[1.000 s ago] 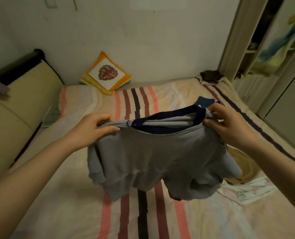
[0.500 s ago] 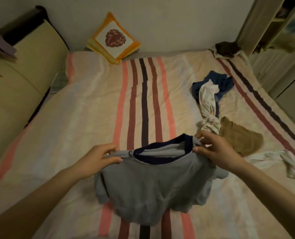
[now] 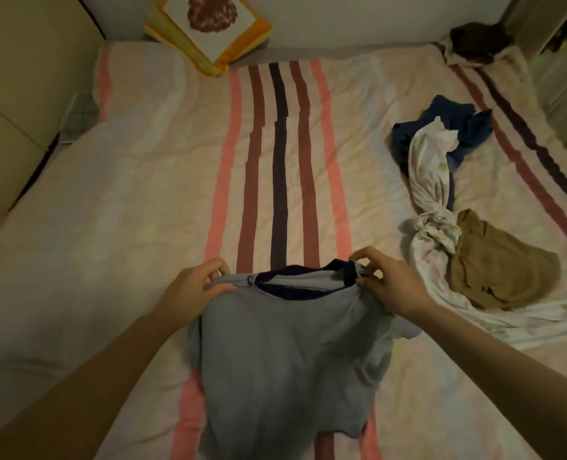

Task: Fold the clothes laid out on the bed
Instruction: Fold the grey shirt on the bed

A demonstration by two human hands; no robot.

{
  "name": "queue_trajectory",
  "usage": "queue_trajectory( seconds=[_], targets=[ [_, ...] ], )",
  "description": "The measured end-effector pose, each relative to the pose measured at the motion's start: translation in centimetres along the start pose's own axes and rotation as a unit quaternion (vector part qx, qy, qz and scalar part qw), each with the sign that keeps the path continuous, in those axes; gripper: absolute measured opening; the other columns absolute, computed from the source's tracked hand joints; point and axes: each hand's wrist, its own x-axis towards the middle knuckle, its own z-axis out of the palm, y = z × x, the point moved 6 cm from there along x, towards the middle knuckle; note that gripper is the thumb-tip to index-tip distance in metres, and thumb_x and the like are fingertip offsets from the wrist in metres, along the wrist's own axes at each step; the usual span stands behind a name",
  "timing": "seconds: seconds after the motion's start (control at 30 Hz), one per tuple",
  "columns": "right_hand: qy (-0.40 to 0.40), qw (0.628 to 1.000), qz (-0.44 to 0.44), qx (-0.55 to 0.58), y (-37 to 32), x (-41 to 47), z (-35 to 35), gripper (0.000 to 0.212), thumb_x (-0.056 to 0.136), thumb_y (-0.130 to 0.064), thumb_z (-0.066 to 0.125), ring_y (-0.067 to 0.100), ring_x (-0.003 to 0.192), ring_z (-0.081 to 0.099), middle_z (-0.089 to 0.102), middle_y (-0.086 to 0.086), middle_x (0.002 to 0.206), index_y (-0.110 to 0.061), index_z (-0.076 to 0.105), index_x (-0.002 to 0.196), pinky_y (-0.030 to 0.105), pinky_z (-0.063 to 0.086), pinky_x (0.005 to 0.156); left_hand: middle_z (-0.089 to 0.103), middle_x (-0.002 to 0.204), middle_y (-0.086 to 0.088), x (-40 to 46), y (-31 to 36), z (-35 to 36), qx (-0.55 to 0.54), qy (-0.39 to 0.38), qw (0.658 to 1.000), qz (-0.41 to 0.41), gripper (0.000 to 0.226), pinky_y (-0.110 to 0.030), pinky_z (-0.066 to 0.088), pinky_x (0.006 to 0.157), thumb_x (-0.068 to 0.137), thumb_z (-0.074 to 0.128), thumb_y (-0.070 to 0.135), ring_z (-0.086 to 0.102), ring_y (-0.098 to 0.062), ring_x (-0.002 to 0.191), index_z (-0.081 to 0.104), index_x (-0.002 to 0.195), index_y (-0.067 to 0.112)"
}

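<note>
I've got the grey T-shirt [image 3: 285, 360] pinched at both shoulders, left hand [image 3: 189, 290] and right hand [image 3: 391, 287] fingers clamped on fabric, so it hangs flat over the bed [image 3: 126, 210] for folding.

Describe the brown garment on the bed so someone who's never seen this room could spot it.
Find the striped bed, then the clothes heap at its right side. The brown garment is the piece nearest the right hand, beside a knotted white garment; it alone is plain tan.

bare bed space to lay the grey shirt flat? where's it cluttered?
Free: the striped sheet between the cushion and the hands, left of the clothes pile. Crowded: right side, where that pile lies. Both hands grip the grey shirt.
</note>
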Motion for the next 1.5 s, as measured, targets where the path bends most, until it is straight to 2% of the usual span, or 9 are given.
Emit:
queue_trajectory(
  seconds=[0.23,0.4,0.67,0.8,0.9,1.23,1.33,1.4,1.5],
  targets=[
    [0.030,0.999,-0.008,-0.007,5.3,14.0,4.7,0.032,0.088,-0.006,0.060,0.026,0.098,0.062,0.067,0.012,0.106,-0.019,0.055,0.116,0.013,0.029,0.062,0.054,0.066,0.009,12.1,-6.8,2.4,0.051,0.036,0.998,0.013,0.011,-0.028,0.037,0.056,0.079,0.063,0.031,0.047,-0.005,0.059,0.052,0.078,0.029],
    [0.032,0.999,-0.021,0.004,9.2,21.7,9.7,0.030,0.086,-0.002,0.059,0.010,0.084,0.050,0.059,0.001,0.091,-0.016,0.059,0.113,0.011,0.027,0.062,0.059,0.071,0.003,18.5,-13.3,5.3,0.083,0.039,0.996,0.007,0.021,-0.031,0.043,0.059,0.082,0.072,0.020,0.052,-0.011,0.063,0.054,0.077,0.031],
    [0.056,0.998,0.004,-0.021,14.4,28.9,15.8,0.024,0.089,-0.005,0.055,0.023,0.082,0.052,0.061,0.008,0.095,-0.014,0.055,0.112,0.024,0.033,0.068,0.050,0.069,0.010,25.4,-20.7,8.5,0.096,0.114,0.988,-0.038,0.019,-0.026,0.035,0.058,0.079,0.072,0.023,0.045,-0.017,0.067,0.053,0.079,0.025],
    [0.002,1.000,0.008,-0.007,15.8,28.1,17.6,0.042,0.089,-0.016,0.061,0.025,0.092,0.056,0.060,0.011,0.107,-0.017,0.047,0.128,0.028,0.038,0.075,0.057,0.086,-0.001,24.8,-22.7,10.5,0.063,0.088,0.991,-0.080,0.023,-0.025,0.037,0.066,0.079,0.074,0.028,0.050,-0.018,0.078,0.059,0.094,0.020],
    [0.056,0.991,0.054,0.112,17.8,24.7,15.7,0.052,0.087,-0.020,0.063,0.016,0.086,0.056,0.055,0.002,0.103,-0.025,0.042,0.135,0.026,0.046,0.076,0.057,0.096,0.005,22.6,-24.0,9.6,0.039,0.085,0.988,-0.124,0.038,-0.025,0.040,0.072,0.072,0.079,0.036,0.051,-0.015,0.084,0.057,0.103,0.029],
    [0.064,0.981,0.171,0.061,23.9,13.1,17.2,0.057,0.077,-0.025,0.075,0.011,0.088,0.046,0.041,0.004,0.108,-0.012,0.054,0.129,0.001,0.030,0.079,0.069,0.074,0.015,17.3,-26.9,8.4,-0.077,0.037,0.977,-0.195,0.016,-0.011,0.049,0.067,0.071,0.076,0.023,0.059,0.004,0.070,0.072,0.077,0.037],
    [0.057,0.976,0.178,0.115,23.2,14.1,18.3,0.033,0.080,-0.026,0.072,0.021,0.087,0.049,0.046,0.011,0.104,-0.015,0.062,0.109,0.021,0.039,0.082,0.062,0.085,-0.006,17.4,-27.0,8.5,-0.114,0.042,0.972,-0.200,0.014,-0.034,0.043,0.076,0.084,0.066,0.022,0.055,-0.016,0.081,0.062,0.087,0.008],
    [0.052,0.975,0.156,0.147,22.4,14.7,18.7,0.019,0.083,-0.021,0.069,0.033,0.081,0.055,0.056,0.021,0.090,-0.005,0.060,0.081,0.036,0.045,0.071,0.059,0.082,-0.007,17.1,-27.1,8.2,-0.155,0.054,0.962,-0.219,0.010,-0.029,0.047,0.072,0.090,0.060,0.017,0.055,-0.016,0.077,0.057,0.081,0.016],
    [0.099,0.964,0.152,0.192,22.2,14.6,18.0,0.022,0.089,-0.019,0.060,0.023,0.068,0.051,0.054,0.014,0.074,-0.005,0.049,0.077,0.035,0.044,0.065,0.057,0.076,-0.007,16.5,-28.0,7.0,-0.147,0.081,0.955,-0.246,0.018,-0.013,0.048,0.047,0.091,0.059,0.016,0.053,-0.005,0.057,0.053,0.075,0.022]
  ],
)
